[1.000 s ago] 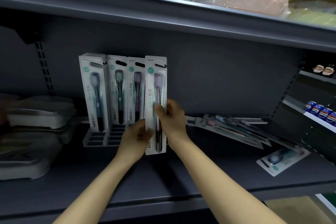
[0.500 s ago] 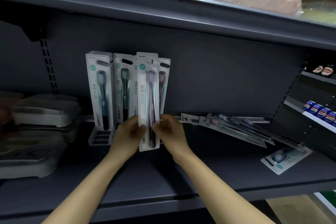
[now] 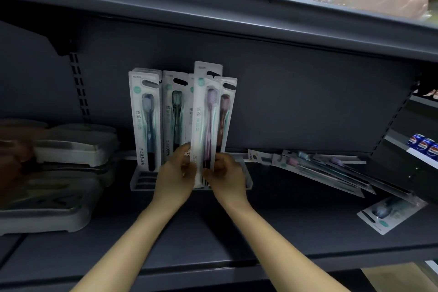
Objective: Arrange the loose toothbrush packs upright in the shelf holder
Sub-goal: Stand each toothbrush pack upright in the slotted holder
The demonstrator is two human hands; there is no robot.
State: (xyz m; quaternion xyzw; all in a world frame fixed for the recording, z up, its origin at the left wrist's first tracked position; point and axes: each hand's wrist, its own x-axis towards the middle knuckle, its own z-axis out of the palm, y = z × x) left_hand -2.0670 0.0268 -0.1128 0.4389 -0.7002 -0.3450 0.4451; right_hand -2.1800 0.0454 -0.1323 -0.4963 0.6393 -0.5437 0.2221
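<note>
A clear slotted shelf holder [image 3: 142, 181] stands at the back of the grey shelf. Upright in it are a blue toothbrush pack [image 3: 145, 118], a green pack [image 3: 175, 114] and a brown pack [image 3: 226, 111]. In front of them I hold a pink toothbrush pack [image 3: 206, 111] upright, its lower end down at the holder. My left hand [image 3: 174, 179] pinches its left edge and my right hand [image 3: 226, 179] its right edge. Several loose packs [image 3: 320, 168] lie flat to the right, and one more pack [image 3: 391, 212] lies nearer the shelf's front.
Stacked pale lidded trays [image 3: 54, 173] fill the shelf's left side. The upper shelf [image 3: 213, 16] overhangs close above the packs, with wrapped bowls and green boxes on it. Drink cans [image 3: 424, 148] sit on a neighbouring shelf at the right.
Both hands have carried the pink pack leftwards and lowered it toward the holder, and it now stands in front of the middle packs. My view has moved closer.
</note>
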